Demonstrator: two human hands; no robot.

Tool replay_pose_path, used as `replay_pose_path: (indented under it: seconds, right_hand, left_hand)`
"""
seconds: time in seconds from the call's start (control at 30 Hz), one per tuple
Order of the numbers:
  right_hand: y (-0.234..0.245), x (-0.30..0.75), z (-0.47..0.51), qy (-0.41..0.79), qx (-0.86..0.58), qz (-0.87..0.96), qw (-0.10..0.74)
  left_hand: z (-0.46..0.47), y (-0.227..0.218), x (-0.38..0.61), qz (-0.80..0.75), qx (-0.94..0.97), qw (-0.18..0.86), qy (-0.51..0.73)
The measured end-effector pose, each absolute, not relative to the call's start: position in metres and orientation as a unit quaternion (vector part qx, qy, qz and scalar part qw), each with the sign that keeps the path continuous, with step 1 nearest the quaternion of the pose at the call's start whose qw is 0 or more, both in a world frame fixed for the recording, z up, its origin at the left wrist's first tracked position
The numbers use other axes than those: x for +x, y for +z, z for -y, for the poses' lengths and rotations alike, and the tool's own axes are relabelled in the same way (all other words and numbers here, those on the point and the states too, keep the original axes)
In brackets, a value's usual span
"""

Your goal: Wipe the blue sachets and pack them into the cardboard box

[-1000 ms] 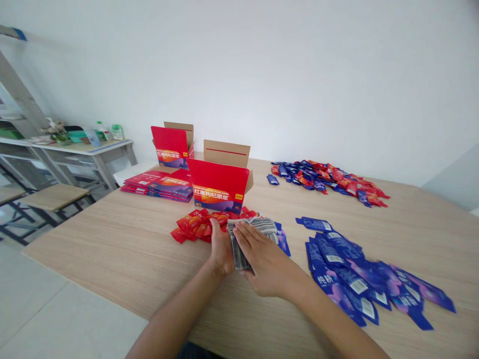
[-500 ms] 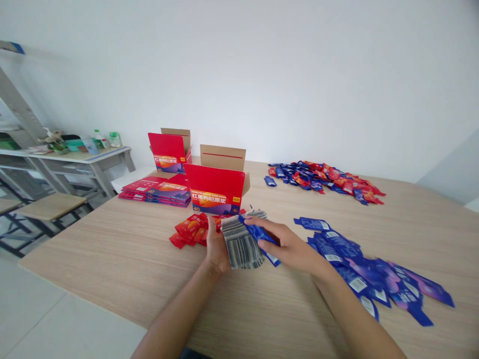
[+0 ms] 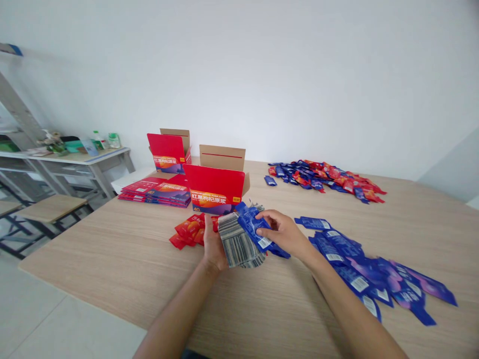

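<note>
Far left, off the table [image 3: 112,249]: a side table [image 3: 80,158] with bottles, and a wooden stool [image 3: 50,205]. On the table's far-left corner is a flat stack of folded red cartons [image 3: 157,189], with an open red carton [image 3: 170,150] behind it. A second open red carton [image 3: 216,188] stands just right of these, flaps up. In front of that carton, toward the near edge, lies a small pile of red sachets [image 3: 188,230], touching the left hand [image 3: 211,244]. The left hand is closed around a thick stack of sachets [image 3: 237,245], held edge-up just above the table, striped edges facing the camera. The right hand [image 3: 286,233] pinches one blue sachet [image 3: 256,230] between thumb and fingers, laid against the top of the stack. Right of the hands, a loose spread of blue sachets [image 3: 374,281] runs toward the near-right corner, partly under the right forearm. At the far edge, well apart, is a mixed heap of red and blue sachets [image 3: 325,177].
</note>
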State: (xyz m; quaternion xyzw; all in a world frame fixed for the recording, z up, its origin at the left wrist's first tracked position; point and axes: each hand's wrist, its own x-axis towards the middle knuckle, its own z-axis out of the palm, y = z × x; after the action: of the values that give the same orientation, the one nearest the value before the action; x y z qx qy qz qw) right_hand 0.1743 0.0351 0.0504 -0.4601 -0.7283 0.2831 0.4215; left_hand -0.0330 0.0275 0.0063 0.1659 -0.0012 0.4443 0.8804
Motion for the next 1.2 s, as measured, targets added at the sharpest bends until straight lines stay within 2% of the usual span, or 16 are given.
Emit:
replay_pose_path:
  seconds: [0.1, 0.37, 0.67, 0.83, 1.03, 1.2]
  right_hand:
    - [0.052, 0.166, -0.03, 0.268, -0.476, 0.727, 0.417]
    - [0.049, 0.144, -0.013, 0.132, -0.526, 0.75, 0.378]
    - [0.058, 0.15, -0.008, 0.241, -0.48, 0.768, 0.35]
    - [0.056, 0.139, -0.005, 0.198, -0.51, 0.761, 0.348]
    - [0.052, 0.134, -0.003, 0.232, -0.511, 0.75, 0.349]
    - [0.033, 0.119, 0.001, 0.141, -0.532, 0.762, 0.342]
  left_hand:
    - [-0.025, 0.007, -0.031, -0.025, 0.158, 0.881, 0.446]
    - [-0.02, 0.012, -0.027, -0.061, 0.15, 0.894, 0.418]
    - [-0.019, 0.01, -0.026, -0.076, 0.146, 0.888, 0.429]
    - [-0.018, 0.008, -0.024, -0.097, 0.141, 0.887, 0.43]
    - [-0.013, 0.017, -0.021, -0.093, 0.123, 0.887, 0.435]
    - [-0.014, 0.015, -0.016, -0.123, 0.116, 0.875, 0.454]
